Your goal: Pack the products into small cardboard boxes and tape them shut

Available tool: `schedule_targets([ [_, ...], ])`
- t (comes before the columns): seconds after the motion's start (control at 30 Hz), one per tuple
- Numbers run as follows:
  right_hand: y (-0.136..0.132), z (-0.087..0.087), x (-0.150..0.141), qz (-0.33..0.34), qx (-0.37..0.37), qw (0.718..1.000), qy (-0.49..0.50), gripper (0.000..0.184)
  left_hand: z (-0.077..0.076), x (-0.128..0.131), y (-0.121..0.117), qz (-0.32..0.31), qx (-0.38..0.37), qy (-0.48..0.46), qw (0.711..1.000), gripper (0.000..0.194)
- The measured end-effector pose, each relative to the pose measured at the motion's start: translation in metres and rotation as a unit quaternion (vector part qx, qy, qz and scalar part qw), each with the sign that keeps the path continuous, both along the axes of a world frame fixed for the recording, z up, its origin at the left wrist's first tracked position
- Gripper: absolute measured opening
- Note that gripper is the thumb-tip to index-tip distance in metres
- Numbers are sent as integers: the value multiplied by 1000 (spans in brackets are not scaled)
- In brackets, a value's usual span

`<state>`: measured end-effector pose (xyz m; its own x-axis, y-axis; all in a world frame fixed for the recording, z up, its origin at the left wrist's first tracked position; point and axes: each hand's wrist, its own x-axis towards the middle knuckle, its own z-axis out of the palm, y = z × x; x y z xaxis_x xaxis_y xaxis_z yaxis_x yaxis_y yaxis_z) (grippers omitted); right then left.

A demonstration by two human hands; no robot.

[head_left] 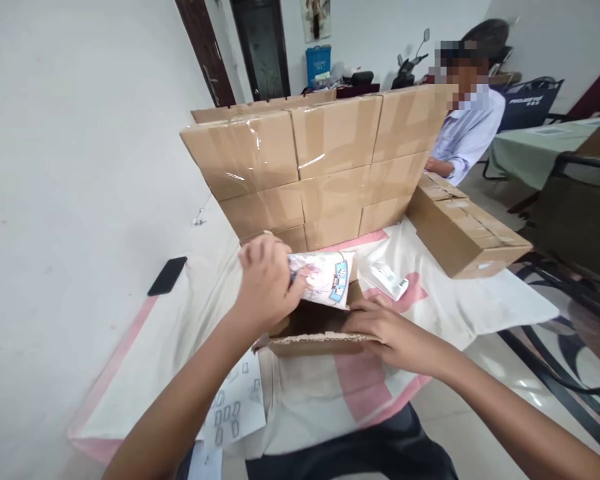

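Pinching 1 printed packet (325,277) is the left hand (269,277), while the right hand (387,330) seemingly grips 1 open carton (317,347).

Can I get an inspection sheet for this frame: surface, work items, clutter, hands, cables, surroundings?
Surface: wrinkled white-and-pink cloth.
Work items: printed packet above an open carton; stacked taped boxes behind.
Clutter: dark phone-like slab, marked paper, small white item.
Hands: left hand grips the packet; right hand touches the carton's right edge, grip unclear.
Cables: none identifiable.
Surroundings: another person beyond the boxes; blue bin.
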<state>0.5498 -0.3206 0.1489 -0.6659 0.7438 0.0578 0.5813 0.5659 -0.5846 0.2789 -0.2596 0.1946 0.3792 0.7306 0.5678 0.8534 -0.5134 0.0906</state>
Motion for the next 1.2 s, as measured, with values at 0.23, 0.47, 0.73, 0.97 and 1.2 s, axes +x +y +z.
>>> schedule_targets([
  [0.23, -3, -22, 9, -23, 77, 996, 28, 38, -43, 17, -8, -195, -402, 93, 890, 34],
  [0.47, 14, -41, 53, -206, 216, 954, -26, 65, -48, -10, -9, -237, -350, 80, 903, 44],
  [0.73, 76, -88, 104, -445, 8, 895, 23, 33, -59, -64, -8, -36, -72, -127, 989, 59],
  [0.97, 101, -84, 104, -491, -114, 863, 32, 42, -32, -55, -45, -120, -365, -43, 922, 78],
  [1.2, 121, -60, 111, -466, -203, 861, 22, 23, -57, -5, -50, 61, -230, 74, 968, 61],
])
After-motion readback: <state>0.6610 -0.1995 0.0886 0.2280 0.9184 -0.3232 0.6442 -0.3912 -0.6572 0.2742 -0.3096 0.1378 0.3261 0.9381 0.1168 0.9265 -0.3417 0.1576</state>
